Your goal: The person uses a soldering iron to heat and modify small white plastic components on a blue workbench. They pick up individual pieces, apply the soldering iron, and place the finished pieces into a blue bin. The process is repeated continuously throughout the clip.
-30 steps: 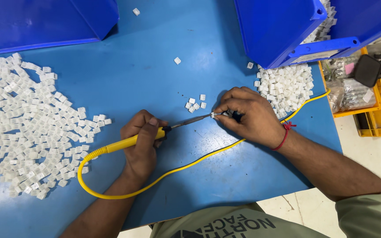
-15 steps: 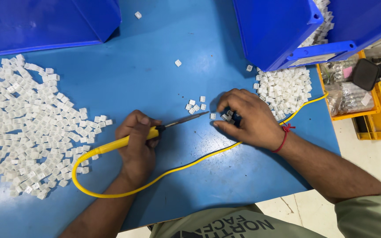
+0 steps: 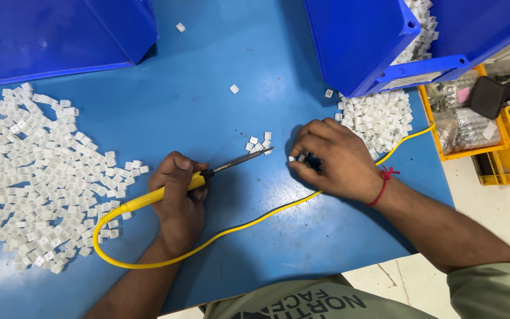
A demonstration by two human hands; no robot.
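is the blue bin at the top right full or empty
Holding parts, though how full cannot be told: small white pieces show over the edge of the blue bin, whose inside is mostly hidden. More white pieces lie on the table below it.

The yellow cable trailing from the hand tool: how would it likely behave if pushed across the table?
The yellow cable probably flops and slides: it lies in slack curves on the smooth blue table. It looks light, and may drag loose white pieces.
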